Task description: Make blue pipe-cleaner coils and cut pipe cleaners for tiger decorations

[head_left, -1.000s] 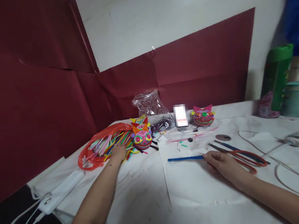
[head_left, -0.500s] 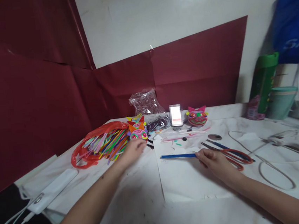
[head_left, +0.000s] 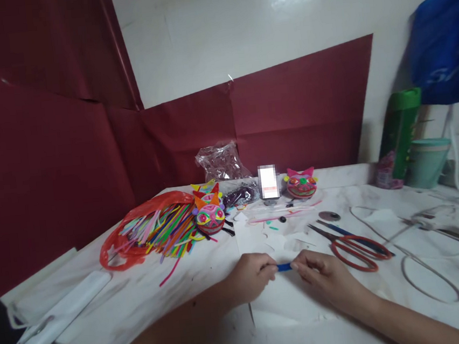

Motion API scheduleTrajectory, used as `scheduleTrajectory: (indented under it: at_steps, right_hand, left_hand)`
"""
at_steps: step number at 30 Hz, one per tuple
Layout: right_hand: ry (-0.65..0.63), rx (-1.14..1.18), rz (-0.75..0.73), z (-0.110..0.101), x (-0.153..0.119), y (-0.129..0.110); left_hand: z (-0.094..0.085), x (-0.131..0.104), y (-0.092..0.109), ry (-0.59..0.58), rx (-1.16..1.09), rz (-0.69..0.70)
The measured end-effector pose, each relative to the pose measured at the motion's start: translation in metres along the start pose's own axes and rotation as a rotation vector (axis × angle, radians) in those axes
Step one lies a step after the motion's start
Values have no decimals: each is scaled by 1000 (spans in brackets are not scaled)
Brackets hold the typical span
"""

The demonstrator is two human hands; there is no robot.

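In the head view, the left hand [head_left: 252, 275] has its grip pinched closed on one end of a short-looking blue strip [head_left: 284, 267], below the centre of the frame. The right hand [head_left: 318, 271] pinches the other end between thumb and fingers, so the strip spans the small gap between them. Both hands hover low over a white sheet [head_left: 290, 296], the left forearm entering from the bottom left, the right from the lower right corner.

On the marbled tabletop [head_left: 204, 326], orange-handled scissors [head_left: 344, 247] lie right of the hands. Left of centre, a red bag [head_left: 118, 258] spills multicoloured strips [head_left: 173, 226] beside an orange-eared figure [head_left: 210, 218]; a pink-eared figure [head_left: 301, 183] sits right of centre. Dark red sheeting [head_left: 297, 111] covers the lower wall behind, and a green bottle [head_left: 400, 134] stands at the right by a pale green cup [head_left: 428, 163].
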State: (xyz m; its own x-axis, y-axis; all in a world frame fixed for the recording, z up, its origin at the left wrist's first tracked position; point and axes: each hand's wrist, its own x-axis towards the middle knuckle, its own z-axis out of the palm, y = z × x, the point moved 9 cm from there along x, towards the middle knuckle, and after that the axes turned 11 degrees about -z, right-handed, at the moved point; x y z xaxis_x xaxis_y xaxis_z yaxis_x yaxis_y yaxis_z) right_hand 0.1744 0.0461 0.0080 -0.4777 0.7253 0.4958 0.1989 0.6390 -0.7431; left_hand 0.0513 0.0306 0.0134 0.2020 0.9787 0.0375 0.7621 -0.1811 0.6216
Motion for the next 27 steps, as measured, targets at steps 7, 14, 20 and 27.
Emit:
scheduleTrajectory:
  at_steps: [7, 14, 20, 27]
  right_hand:
    - [-60, -176, -37, 3, 0, -4]
    - [-125, -335, -169, 6, 0, -11]
    - [-73, -283, -168, 1, 1, -12]
    - [79, -35, 37, -15, 6, 14]
  left_hand:
    - [-6, -6, 5, 172, 157, 69]
    - [-8, -5, 1, 173, 112, 30]
    - [-5, -6, 1, 136, 66, 61]
    - [-31, 2, -17, 304, -73, -5]
